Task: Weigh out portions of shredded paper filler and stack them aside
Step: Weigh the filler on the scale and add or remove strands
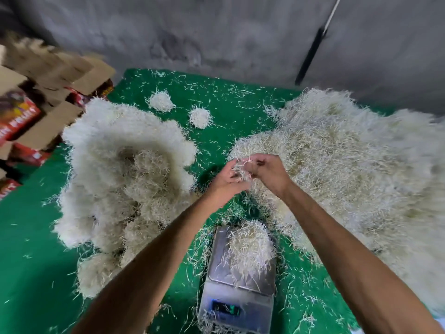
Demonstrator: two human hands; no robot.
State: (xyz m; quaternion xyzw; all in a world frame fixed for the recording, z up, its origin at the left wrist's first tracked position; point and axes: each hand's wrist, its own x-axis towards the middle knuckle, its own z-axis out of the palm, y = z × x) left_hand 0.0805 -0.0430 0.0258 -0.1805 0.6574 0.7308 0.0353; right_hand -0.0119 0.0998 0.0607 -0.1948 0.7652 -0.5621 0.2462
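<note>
both hands, left hand (225, 180) and right hand (266, 171), pinch one small tuft (242, 168) together beyond the scale (240, 273), whose pan already carries a portion (249, 244). better to tease off few strands, add gradually, watching the display. finished stack (120, 179) lies left of the scale, loose pile (349, 165) right.

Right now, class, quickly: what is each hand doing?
Left hand: fingers curled, pinching a tuft of shredded paper.
Right hand: fingers curled, pinching the same tuft.

two hands (226, 182), one scale (240, 280), two small clumps (161, 101)
</note>
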